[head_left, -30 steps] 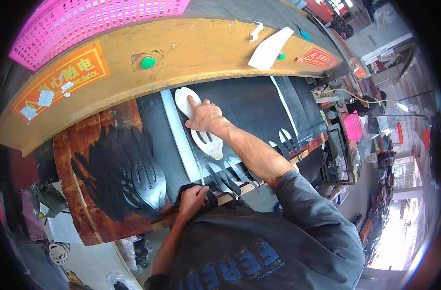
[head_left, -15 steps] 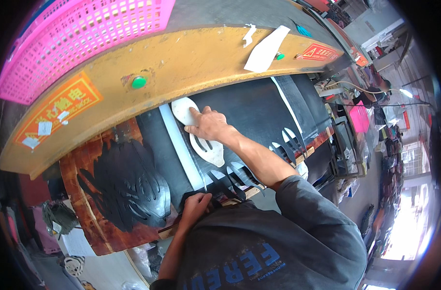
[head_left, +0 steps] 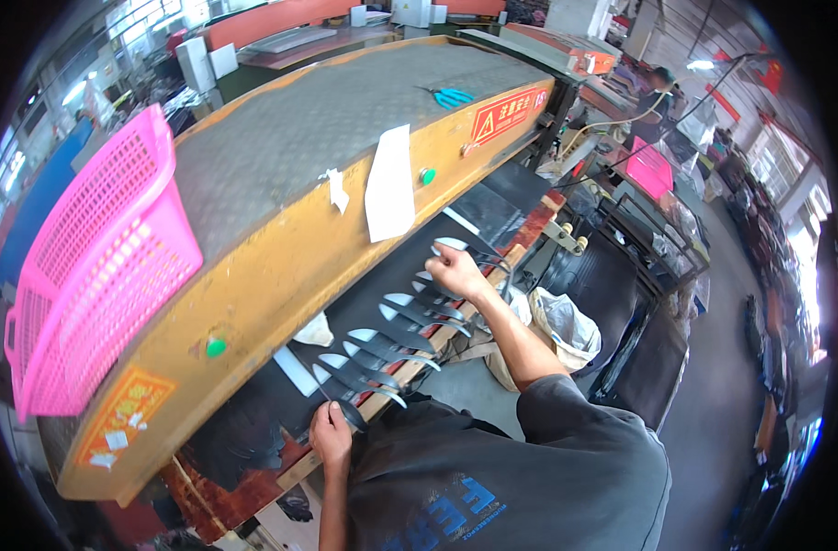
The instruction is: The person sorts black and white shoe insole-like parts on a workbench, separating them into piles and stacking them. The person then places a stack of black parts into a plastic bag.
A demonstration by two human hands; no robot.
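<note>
Along the front edge of the work surface lies a row of several curved black flat cut pieces (head_left: 377, 346) with white tips, some reaching over the wooden edge. My right hand (head_left: 455, 273) is at the row's far right end, its fingers curled against a white-tipped black piece (head_left: 453, 244). My left hand (head_left: 331, 432) is low at the near end, closed at the edge of a dark piece (head_left: 352, 413); its fingertips are partly hidden. A white strip (head_left: 297, 371) lies close by. Under the beam shows part of a white flat shape (head_left: 315, 331).
A yellow machine beam (head_left: 281, 266) with green buttons spans the work surface. On top sit a pink basket (head_left: 97, 285) and teal-handled cutters (head_left: 452, 97). White paper (head_left: 390, 184) hangs on its front. A white sack (head_left: 566, 329) stands at the right. Another person (head_left: 653, 96) is farther back.
My right hand has left the white slotted shape and moved right to the end of the row of black pieces. My left hand stays near the front edge. The view has turned rightward.
</note>
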